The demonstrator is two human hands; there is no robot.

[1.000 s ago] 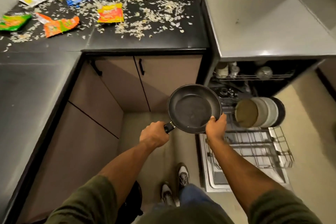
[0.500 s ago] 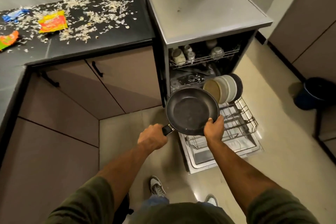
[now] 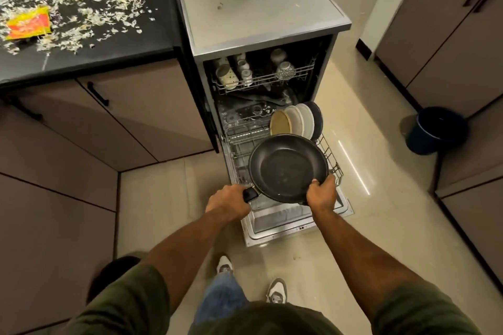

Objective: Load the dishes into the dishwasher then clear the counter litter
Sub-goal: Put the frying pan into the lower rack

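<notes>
While the frying pan [image 3: 288, 167] hangs over the pulled-out lower rack [image 3: 330, 156] of the open dishwasher [image 3: 265, 35], the loading step is plainly in hand — the left hand [image 3: 228, 201] is wrapped round the handle and the right hand [image 3: 322, 192] pinches the near rim. Plates [image 3: 296, 119] already stand on edge at the rack's back. Next, I judge, the pan must be tipped on edge and lowered into the free wires in front (litter [image 3: 81, 16] on the tabletop [image 3: 152, 43] waits its turn)
</notes>
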